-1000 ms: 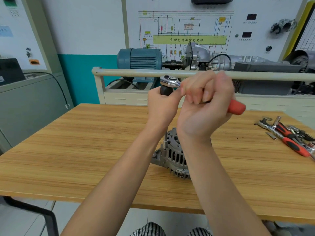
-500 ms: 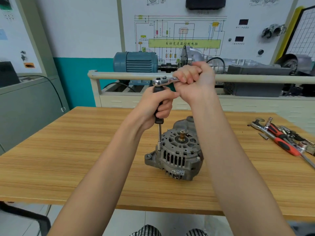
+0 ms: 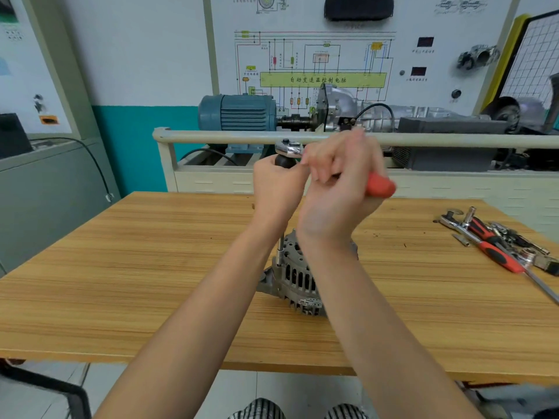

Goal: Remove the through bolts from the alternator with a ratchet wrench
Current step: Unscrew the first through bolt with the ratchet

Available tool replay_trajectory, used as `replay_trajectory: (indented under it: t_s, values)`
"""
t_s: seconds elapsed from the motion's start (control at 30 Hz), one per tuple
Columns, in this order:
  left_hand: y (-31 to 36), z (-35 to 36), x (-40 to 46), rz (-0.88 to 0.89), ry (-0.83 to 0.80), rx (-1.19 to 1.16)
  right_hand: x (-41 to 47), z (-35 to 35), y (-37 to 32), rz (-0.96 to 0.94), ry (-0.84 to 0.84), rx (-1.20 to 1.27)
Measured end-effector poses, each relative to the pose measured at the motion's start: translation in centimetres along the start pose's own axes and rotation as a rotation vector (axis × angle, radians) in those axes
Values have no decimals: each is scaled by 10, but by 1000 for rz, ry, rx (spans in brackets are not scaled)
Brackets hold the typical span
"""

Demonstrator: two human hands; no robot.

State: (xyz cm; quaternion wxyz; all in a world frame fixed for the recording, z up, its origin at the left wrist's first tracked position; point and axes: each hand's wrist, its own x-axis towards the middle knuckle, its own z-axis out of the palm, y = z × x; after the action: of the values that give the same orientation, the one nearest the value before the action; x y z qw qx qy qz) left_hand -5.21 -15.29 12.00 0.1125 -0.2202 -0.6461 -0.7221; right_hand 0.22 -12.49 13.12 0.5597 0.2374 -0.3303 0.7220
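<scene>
Two hands are clamping the ratchet wrench (image 3: 290,150): left grip (image 3: 279,182) steadying its upright extension, right grip (image 3: 338,182) wrapping the handle above the alternator (image 3: 298,278).

Both forearms raised; left hand (image 3: 278,189) and right hand (image 3: 338,189) seemingly clenched.

both hands gripping ratchet wrench (image 3: 290,150), alternator (image 3: 298,278) below

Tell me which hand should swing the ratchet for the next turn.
Right. The right hand already grips the ratchet's red handle, so it likely has the leverage. The left hand holds the black extension under the ratchet head, steadying it over the alternator.
</scene>
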Motion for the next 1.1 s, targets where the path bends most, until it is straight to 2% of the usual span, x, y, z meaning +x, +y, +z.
replay_trajectory:
  t_s: [0.1,0.2,0.27,0.37,0.5,0.6,0.67,0.73,0.83,0.9,0.97,1.03,1.1]
  values:
    - [1,-3,-4,51,-81,3,-13,5,0,-147,-82,-171]
    - [1,-7,1,-21,-38,-33,-4,6,2,-59,-84,-73]
    - [1,-14,4,-68,-110,-132,10,4,4,89,-67,96]
    - [-1,-25,10,-93,-313,-269,36,-3,8,436,47,358]
    - [-2,-31,14,-122,-486,-304,66,-18,20,836,183,537]
    - [-1,-28,13,-156,-581,-266,76,-26,30,1027,175,666]
    - [-1,-26,12,-159,-570,-255,78,-29,33,1053,186,697]
    - [-2,-23,11,-159,-493,-242,76,-28,31,995,210,670]
    - [-3,-17,10,-148,-271,-217,64,-24,19,799,220,564]
    - [-2,-10,8,-146,-134,-188,45,-18,11,600,145,445]
    - [-2,-3,7,-145,-56,-150,20,-11,7,312,61,222]
    - [-2,0,6,-114,-22,-66,-2,-5,5,34,-24,-64]
    - [-2,0,5,-92,-38,-33,-12,0,3,-88,-76,-191]
